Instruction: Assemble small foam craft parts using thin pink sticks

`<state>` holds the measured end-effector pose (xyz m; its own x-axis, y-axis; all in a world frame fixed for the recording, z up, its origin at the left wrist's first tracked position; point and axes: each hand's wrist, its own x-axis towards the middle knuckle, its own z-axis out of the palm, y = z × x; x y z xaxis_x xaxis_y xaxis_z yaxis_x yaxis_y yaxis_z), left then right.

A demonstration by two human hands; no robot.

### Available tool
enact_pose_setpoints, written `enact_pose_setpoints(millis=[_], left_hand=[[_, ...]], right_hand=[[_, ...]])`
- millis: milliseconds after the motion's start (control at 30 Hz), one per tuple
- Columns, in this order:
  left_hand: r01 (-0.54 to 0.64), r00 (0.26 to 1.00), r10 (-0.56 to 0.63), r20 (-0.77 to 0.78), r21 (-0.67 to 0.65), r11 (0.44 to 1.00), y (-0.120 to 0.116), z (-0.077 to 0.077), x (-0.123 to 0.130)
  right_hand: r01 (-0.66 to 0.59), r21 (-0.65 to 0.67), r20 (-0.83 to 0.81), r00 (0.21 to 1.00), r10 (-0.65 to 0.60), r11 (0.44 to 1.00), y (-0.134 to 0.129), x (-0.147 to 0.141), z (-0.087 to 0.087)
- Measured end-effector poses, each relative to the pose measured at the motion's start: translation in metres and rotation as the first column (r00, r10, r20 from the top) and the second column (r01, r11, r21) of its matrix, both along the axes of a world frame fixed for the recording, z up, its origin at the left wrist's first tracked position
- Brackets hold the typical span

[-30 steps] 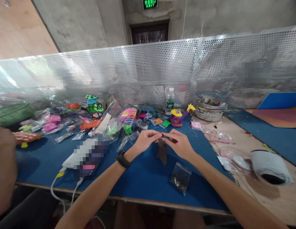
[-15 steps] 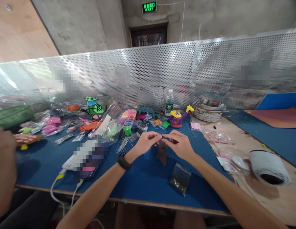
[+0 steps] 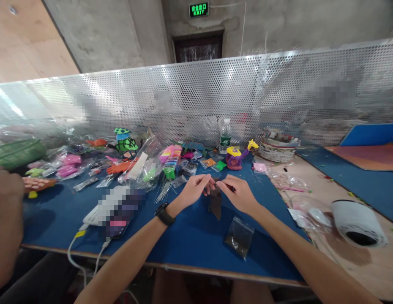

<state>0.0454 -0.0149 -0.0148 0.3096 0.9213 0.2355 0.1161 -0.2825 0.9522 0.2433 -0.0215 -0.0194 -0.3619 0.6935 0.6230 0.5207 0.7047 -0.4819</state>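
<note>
Fingers [image 3: 204, 182] of the left hand [image 3: 193, 191] are loosely bent, thumb near index; the right hand [image 3: 238, 192] is curled, thumb and index almost together, pointing at the left. A narrow gap parts the two sets of fingertips. Whether either grips anything cannot be told; some dark bit shows within the right hand's curl. Just below the fingertips is a flat brown piece [image 3: 215, 206] with a pointed lower end, its top partly hidden; whether it lies on the table or hangs is unclear.

Bare blue tabletop [image 3: 180, 242] runs from under the hands to the front edge, leaving room between the phone [image 3: 122, 230] on the left and the zip bag [image 3: 239, 237] of brown material under the right forearm. Beyond the fingers, metal wires [image 3: 165, 190], the giraffe figure [image 3: 236, 160] and a water bottle [image 3: 225, 137] limit the space, backed by the perforated partition [image 3: 199, 93]. On the right, the blue meets a wooden strip [image 3: 310, 171].

Half a second ago the fingertips met over the piece; now they have separated, while the brown piece and bag look unmoved.
</note>
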Motion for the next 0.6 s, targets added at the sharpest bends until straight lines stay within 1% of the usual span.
enact_pose_setpoints(millis=[100, 200, 400, 500, 600], left_hand=[[-0.002, 1.000, 0.002, 0.001, -0.003, 1.000, 0.0011, -0.0011, 0.0000], [0.013, 1.000, -0.013, -0.006, -0.003, 1.000, 0.0013, -0.0021, -0.0005], [0.109, 0.994, -0.109, -0.008, -0.023, 0.994, -0.0033, 0.0004, -0.0013], [0.112, 0.994, -0.112, 0.010, -0.032, 0.993, -0.0037, -0.0004, -0.0012], [0.118, 0.993, -0.118, -0.019, -0.001, 0.993, -0.0035, -0.0027, -0.0016]], right_hand=[[0.025, 0.031, -0.021, 0.999, -0.024, 0.999, 0.0011, 0.0001, -0.0016], [0.014, 0.040, -0.026, 1.000, -0.013, 0.999, 0.0004, 0.0002, -0.0013], [0.037, 0.106, -0.083, 0.996, -0.028, 0.994, 0.0000, 0.0006, -0.0015], [0.040, 0.137, -0.076, 0.997, -0.030, 0.990, 0.0015, 0.0011, -0.0038], [0.041, 0.158, -0.066, 0.997, -0.031, 0.987, 0.0030, 0.0016, -0.0057]])
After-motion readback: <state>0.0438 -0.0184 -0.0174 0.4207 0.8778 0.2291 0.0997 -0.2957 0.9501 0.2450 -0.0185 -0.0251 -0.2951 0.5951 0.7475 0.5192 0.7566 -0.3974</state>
